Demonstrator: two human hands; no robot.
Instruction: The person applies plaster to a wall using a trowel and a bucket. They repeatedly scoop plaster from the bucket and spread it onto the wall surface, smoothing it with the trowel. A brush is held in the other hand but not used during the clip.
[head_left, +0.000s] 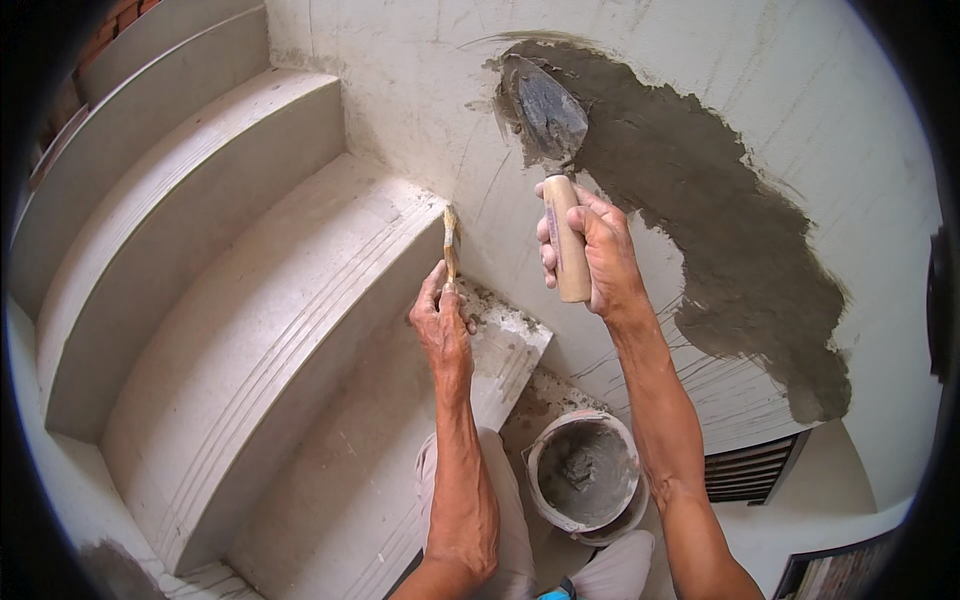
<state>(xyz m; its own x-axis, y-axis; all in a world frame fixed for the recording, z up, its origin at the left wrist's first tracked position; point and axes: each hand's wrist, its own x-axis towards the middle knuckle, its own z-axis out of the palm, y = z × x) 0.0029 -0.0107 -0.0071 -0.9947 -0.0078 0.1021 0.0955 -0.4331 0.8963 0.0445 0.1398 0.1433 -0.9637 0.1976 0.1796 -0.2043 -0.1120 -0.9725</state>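
My right hand [600,245] is wrapped round the wooden handle of a trowel [545,110]. The trowel's metal blade lies against the wall at the upper left end of a dark patch of wet mortar [715,200]. In my left hand [443,325] is a small brush [450,240], pinched upright by its handle, its bristles near the corner of a step. Below and between my arms stands a bucket [583,470] with grey mortar inside.
Pale concrete steps [260,270] curve up on the left, with grooves along their front edges. The light wall [400,60] runs along their right side. Slatted dark openings [750,470] show at the lower right.
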